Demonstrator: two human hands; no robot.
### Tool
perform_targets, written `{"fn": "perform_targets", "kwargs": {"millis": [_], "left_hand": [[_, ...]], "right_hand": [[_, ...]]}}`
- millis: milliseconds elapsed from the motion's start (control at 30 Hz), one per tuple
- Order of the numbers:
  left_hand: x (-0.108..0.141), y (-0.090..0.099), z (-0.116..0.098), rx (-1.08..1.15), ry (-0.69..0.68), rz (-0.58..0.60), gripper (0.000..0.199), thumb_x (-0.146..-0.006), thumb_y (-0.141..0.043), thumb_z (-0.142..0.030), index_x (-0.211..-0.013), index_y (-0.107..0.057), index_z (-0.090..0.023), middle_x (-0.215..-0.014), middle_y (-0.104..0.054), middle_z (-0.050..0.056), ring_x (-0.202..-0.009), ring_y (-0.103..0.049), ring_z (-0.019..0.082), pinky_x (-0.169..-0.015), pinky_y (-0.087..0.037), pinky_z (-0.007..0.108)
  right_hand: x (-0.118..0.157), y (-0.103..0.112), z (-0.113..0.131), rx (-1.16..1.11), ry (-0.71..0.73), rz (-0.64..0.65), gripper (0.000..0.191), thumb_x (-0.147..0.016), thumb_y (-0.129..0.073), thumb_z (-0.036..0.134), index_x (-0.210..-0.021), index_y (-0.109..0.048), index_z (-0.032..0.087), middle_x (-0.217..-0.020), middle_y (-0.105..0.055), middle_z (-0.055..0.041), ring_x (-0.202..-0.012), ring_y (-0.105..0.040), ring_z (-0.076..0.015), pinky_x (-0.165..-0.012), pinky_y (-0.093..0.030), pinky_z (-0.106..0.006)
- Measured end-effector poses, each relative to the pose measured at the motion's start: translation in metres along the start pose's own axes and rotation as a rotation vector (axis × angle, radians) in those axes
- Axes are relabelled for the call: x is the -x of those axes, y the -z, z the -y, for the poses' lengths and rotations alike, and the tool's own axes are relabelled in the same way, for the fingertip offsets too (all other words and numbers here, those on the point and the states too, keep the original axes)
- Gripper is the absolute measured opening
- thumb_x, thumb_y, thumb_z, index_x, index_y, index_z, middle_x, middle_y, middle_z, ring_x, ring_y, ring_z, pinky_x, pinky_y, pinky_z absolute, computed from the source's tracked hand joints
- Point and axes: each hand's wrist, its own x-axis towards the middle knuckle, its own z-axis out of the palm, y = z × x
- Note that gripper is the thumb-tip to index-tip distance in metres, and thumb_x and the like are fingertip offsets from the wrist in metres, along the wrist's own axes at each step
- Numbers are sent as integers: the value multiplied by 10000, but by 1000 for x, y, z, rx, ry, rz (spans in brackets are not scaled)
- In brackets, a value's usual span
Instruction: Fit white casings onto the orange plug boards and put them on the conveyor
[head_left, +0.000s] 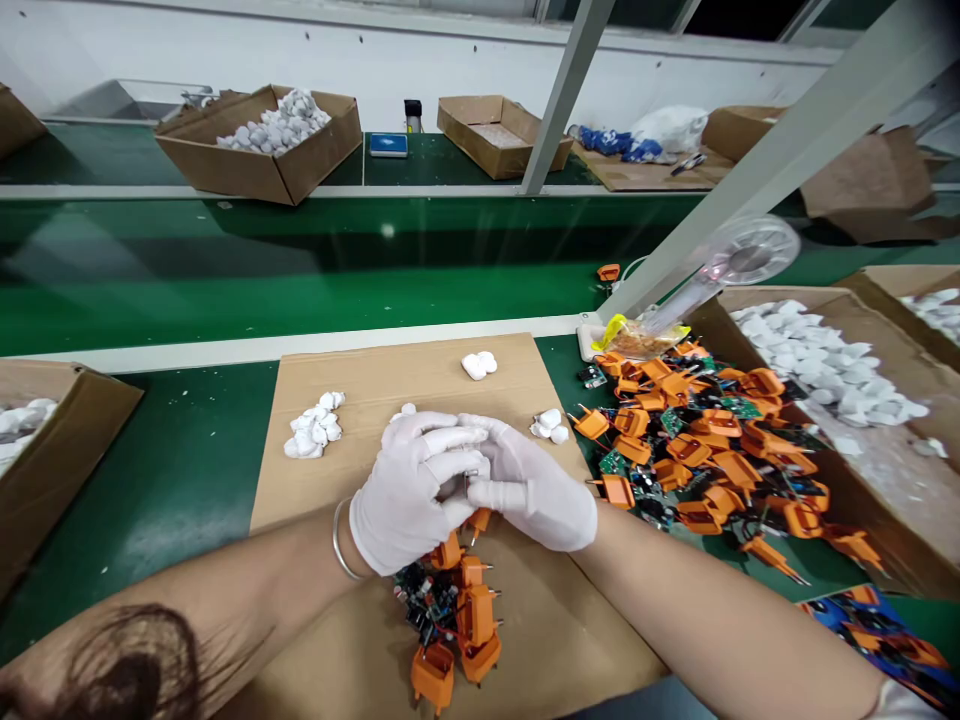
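Observation:
My left hand (416, 475) and my right hand (525, 485), both in white gloves, meet over the cardboard sheet (360, 380). Their fingers are curled together around something small; only a bit of metal shows between them, so I cannot make out what it is. Just below the hands lies a row of orange plug housings (474, 612) with circuit boards (431, 605) attached. Small white pieces sit in groups on the cardboard: a pile (313, 428) at left, a few (478, 365) at the back and a few (550, 426) beside my right hand.
A heap of orange plugs with boards (697, 440) covers the right side. Cardboard boxes of white pieces stand at right (832, 370), left (67, 440) and on the back shelf (262, 150). A clear fan (750, 250) leans near a slanted post (765, 150).

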Motion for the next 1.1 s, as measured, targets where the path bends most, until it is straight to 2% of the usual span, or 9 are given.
{"fn": "perform_targets", "kwargs": {"millis": [100,200,400,533,633,833,967,1033,1100], "left_hand": [[-1,3,0,28,16,-98,248,-841,-775,-187,-1051,-702,-299,-1062,-828,4,-1018,-751,267,-903,-633,489],[0,3,2,42,41,-90,311,-854,-791,-215,-1136,-684,-288,-1150,-815,30,-1048,-752,259,-941,-632,478],[0,-1,6,-1,-47,-58,282,-859,-724,-197,-1139,-708,-217,-1064,-827,46,-986,-764,249,-894,-621,447],[-2,0,5,-24,-80,-55,148,-854,-688,-167,-976,-732,-239,-985,-832,-2,-933,-756,233,-822,-597,423],[0,0,4,-43,-103,-44,154,-819,-687,-148,-896,-738,-271,-980,-838,-39,-936,-749,244,-795,-574,438],[2,-3,6,-36,-120,-52,245,-771,-673,-133,-968,-731,-266,-994,-841,-37,-912,-757,251,-759,-577,452],[2,-1,3,-29,-74,-56,277,-809,-689,-116,-1028,-683,-286,-996,-831,-26,-888,-760,235,-774,-591,439],[3,2,1,1,-33,-70,347,-821,-710,-136,-1127,-652,-290,-1108,-818,15,-968,-763,248,-866,-608,467],[4,3,0,61,-10,-13,486,-795,-732,-191,-1258,-612,-274,-1308,-761,91,-1117,-743,296,-979,-600,531]], "right_hand": [[0,2,5,24,-79,-42,467,-712,-966,355,-1066,-697,213,-884,-660,15,-847,-652,-151,-817,-531,-300],[0,1,9,88,-80,-85,364,-695,-976,373,-878,-718,192,-743,-617,45,-726,-600,-124,-746,-507,-289],[0,0,8,60,-100,-123,418,-562,-1038,257,-842,-733,206,-667,-616,76,-615,-545,-83,-685,-525,-261],[0,0,9,55,-123,-66,470,-578,-1033,282,-943,-751,193,-716,-658,60,-701,-613,-99,-723,-536,-253],[1,0,11,91,-133,-51,465,-602,-1025,308,-945,-743,169,-744,-670,48,-710,-605,-90,-728,-516,-245],[3,-2,10,175,-138,-75,410,-622,-1011,319,-848,-716,145,-706,-653,40,-668,-565,-91,-700,-484,-262],[4,-4,10,117,-96,-80,466,-611,-1014,285,-962,-727,175,-740,-664,48,-696,-587,-102,-719,-500,-268],[4,-4,12,99,-78,-69,478,-611,-1011,274,-980,-718,196,-766,-683,43,-724,-610,-115,-734,-516,-276],[4,-3,15,125,-94,-54,453,-601,-1010,250,-930,-700,208,-744,-668,54,-702,-598,-114,-704,-511,-271]]}}
